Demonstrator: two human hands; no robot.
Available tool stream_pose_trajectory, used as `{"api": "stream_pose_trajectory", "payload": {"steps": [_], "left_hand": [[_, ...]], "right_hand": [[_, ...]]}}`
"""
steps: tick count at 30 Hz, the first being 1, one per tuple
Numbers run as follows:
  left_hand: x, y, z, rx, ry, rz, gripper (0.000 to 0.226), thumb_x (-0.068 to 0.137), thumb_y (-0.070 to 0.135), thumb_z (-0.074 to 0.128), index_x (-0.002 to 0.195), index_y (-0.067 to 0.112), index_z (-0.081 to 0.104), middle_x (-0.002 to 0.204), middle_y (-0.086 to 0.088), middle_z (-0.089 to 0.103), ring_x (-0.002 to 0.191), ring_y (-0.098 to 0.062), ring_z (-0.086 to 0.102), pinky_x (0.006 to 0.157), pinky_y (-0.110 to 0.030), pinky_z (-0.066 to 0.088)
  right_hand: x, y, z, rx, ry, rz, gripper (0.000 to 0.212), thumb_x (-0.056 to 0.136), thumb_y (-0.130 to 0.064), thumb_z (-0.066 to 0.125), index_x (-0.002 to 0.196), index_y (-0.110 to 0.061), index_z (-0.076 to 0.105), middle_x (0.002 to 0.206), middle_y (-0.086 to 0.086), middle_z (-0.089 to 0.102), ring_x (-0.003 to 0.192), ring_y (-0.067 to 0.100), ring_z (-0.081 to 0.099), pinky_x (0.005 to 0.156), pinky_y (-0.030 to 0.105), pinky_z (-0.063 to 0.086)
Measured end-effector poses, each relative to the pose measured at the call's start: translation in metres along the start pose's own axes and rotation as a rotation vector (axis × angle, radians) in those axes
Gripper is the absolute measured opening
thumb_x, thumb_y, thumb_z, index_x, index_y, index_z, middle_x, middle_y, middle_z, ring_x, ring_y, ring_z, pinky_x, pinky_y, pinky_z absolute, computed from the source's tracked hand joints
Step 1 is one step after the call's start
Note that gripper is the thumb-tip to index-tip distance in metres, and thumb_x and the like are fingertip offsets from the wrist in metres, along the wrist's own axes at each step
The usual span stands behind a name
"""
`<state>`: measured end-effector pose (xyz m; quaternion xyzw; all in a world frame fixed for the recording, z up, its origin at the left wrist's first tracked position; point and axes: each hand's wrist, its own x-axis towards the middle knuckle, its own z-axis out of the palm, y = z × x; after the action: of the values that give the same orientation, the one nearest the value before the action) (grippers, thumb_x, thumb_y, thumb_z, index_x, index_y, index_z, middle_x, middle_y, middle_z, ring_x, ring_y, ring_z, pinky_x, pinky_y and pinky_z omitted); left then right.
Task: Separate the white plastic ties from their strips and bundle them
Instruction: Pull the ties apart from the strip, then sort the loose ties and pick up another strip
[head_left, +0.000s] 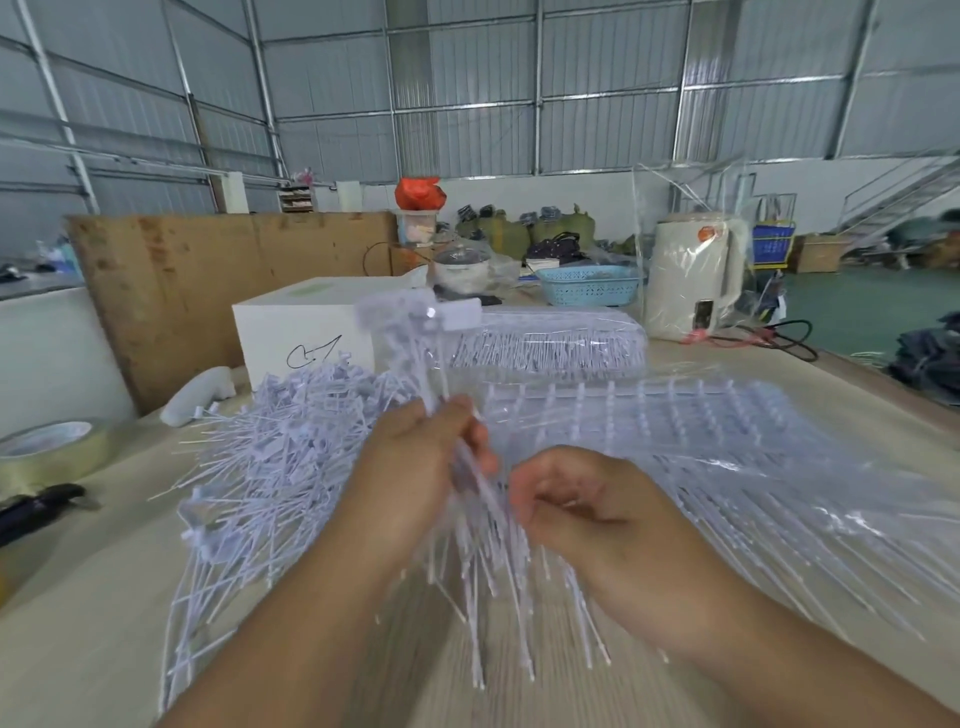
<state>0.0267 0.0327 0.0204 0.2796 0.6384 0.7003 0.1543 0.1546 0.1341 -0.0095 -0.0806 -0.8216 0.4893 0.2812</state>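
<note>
— Anything lying at the left edge?
— A tape roll (49, 449) is sitting there, black tool (36, 512) just below it.
— Upper centre?
— White box (306, 327); blue basket (589, 286) and white appliance (693, 275) are standing rightward.

One mark only: black handwritten scrawl (313, 352) on the front face of the white box (306, 332) at the back of the surface. A looped stroke followed by a slanted one; may be a letter and the figure 1, cannot be read with certainty.

White kettle-like appliance (693, 275), wrapped in clear plastic: round orange sticker (705, 233) near the top, print too small and blurred to read. Dark panel (704, 313) low on its body, nothing legible.

No other legible text, brand or number.
</note>
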Motion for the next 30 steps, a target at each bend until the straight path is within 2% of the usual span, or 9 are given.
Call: {"api": "stream_pose_trajectory", "payload": {"steps": [3,5,8,13,15,17,21,24,30], "left_hand": [[0.013,-0.004,-0.019,0.355,0.177,0.086,0.032,0.097,0.035,0.052,0.073,0.015,0.061,0.046,0.001,0.057,0.036,-0.006,0.049,0.038,-0.018,0.038],[0.020,-0.008,-0.029,0.501,0.195,0.084,0.019,0.095,0.036,0.054,0.085,0.020,0.054,0.051,0.002,0.058,0.038,-0.007,0.049,0.042,-0.022,0.036],[0.026,-0.017,-0.036,0.805,0.195,0.014,0.020,0.093,0.034,0.055,0.102,0.025,0.040,0.070,0.002,0.061,0.056,-0.013,0.060,0.049,-0.025,0.039],[0.025,-0.023,-0.040,1.215,0.193,-0.050,0.028,0.093,0.042,0.048,0.103,0.016,0.048,0.086,0.004,0.049,0.082,-0.021,0.053,0.067,-0.031,0.042],[0.023,-0.021,-0.038,1.349,0.214,-0.024,0.038,0.090,0.044,0.049,0.112,0.013,0.053,0.104,-0.002,0.049,0.102,-0.026,0.050,0.081,-0.037,0.045],[0.021,-0.024,-0.032,1.488,0.225,0.065,0.050,0.088,0.048,0.050,0.123,0.012,0.051,0.127,-0.006,0.044,0.122,-0.030,0.038,0.099,-0.043,0.036],[0.021,-0.037,-0.019,1.438,0.043,0.270,0.056,0.097,0.048,0.038,0.145,0.021,0.032,0.157,-0.006,0.019,0.145,-0.029,0.012,0.117,-0.046,0.013],[0.031,-0.050,-0.023,1.474,-0.115,0.206,0.049,0.102,0.046,0.022,0.146,0.030,0.032,0.163,0.001,-0.007,0.148,-0.027,-0.012,0.119,-0.049,-0.006],[0.042,-0.059,-0.032,1.424,-0.111,0.166,0.057,0.098,0.059,0.019,0.144,0.033,0.040,0.162,0.002,-0.014,0.147,-0.025,-0.021,0.115,-0.049,-0.015]], "right_hand": [[0.001,0.005,-0.010,-0.348,0.017,-0.030,0.021,0.094,-0.018,0.058,0.083,-0.033,0.067,0.088,-0.015,0.068,0.084,-0.001,0.062,0.077,0.014,0.047],[0.002,0.008,-0.016,-0.520,-0.033,-0.015,0.019,0.096,-0.020,0.053,0.089,-0.027,0.069,0.091,-0.012,0.067,0.086,0.002,0.061,0.080,0.020,0.048],[0.004,0.014,-0.020,-0.625,-0.115,0.017,0.024,0.097,-0.019,0.048,0.085,-0.021,0.068,0.086,-0.008,0.066,0.080,0.008,0.062,0.076,0.027,0.050],[0.008,0.022,-0.019,-0.664,-0.131,-0.031,0.023,0.096,-0.016,0.046,0.086,-0.017,0.067,0.090,-0.006,0.062,0.087,0.009,0.056,0.081,0.029,0.047],[0.009,0.026,-0.018,-0.681,-0.161,-0.048,0.022,0.093,-0.011,0.047,0.085,-0.012,0.068,0.090,-0.003,0.062,0.087,0.011,0.055,0.082,0.032,0.047],[0.009,0.029,-0.016,-0.691,-0.177,-0.056,0.022,0.091,-0.008,0.047,0.087,-0.009,0.069,0.092,-0.001,0.062,0.088,0.012,0.056,0.082,0.031,0.047],[0.010,0.032,-0.012,-0.725,-0.155,-0.068,0.022,0.093,-0.013,0.046,0.089,-0.014,0.069,0.095,-0.006,0.061,0.099,0.010,0.048,0.089,0.028,0.043],[0.010,0.030,-0.012,-0.806,-0.217,-0.044,0.022,0.094,-0.017,0.046,0.081,-0.015,0.063,0.090,-0.006,0.058,0.094,0.013,0.049,0.087,0.030,0.044],[0.009,0.023,-0.014,-0.878,-0.245,0.018,0.027,0.092,-0.022,0.045,0.065,-0.024,0.045,0.082,-0.007,0.051,0.083,0.016,0.055,0.077,0.032,0.049]]}}
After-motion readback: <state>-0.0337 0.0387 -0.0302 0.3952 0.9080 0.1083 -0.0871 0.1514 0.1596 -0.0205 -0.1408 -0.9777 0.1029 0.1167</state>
